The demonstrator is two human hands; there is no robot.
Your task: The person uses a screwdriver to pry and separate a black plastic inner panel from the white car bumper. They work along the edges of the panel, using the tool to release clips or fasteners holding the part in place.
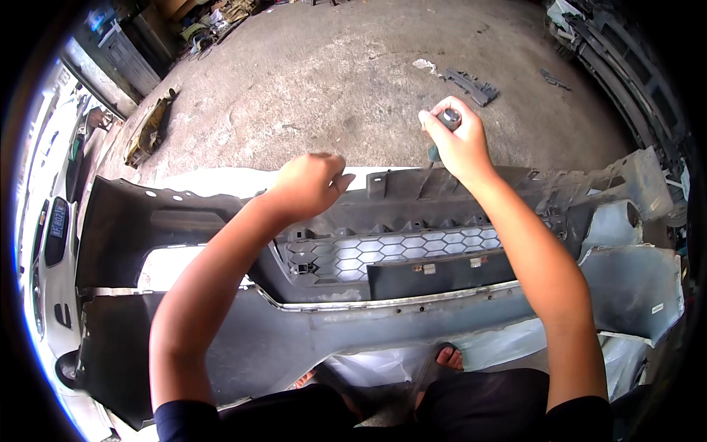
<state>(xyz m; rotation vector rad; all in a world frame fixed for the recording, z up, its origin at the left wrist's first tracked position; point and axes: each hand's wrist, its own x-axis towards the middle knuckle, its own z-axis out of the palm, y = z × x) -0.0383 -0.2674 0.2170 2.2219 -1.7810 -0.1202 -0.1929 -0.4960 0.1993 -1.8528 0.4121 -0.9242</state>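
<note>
My right hand (464, 144) grips the handle of a screwdriver (448, 117), which is upright with its shaft pointing down at a black plastic car bumper (184, 217). My left hand (313, 184) hovers over the bumper's upper edge, fingers loosely curled and thumb apart, with nothing visible in it. Below both hands lies the bumper's honeycomb grille (390, 247), with a dark strip carrying small metal clips along its lower side. A larger grey-backed bumper piece (346, 328) runs across nearest to me, above my sandalled feet.
Concrete floor (309, 88) stretches beyond, with a loose black bracket (471, 87) and a long yellowish part (147, 129). A white car (55, 287) stands close at the left. Stacked dark body parts (618, 81) line the right, and assorted clutter (206, 29) lies at the back left.
</note>
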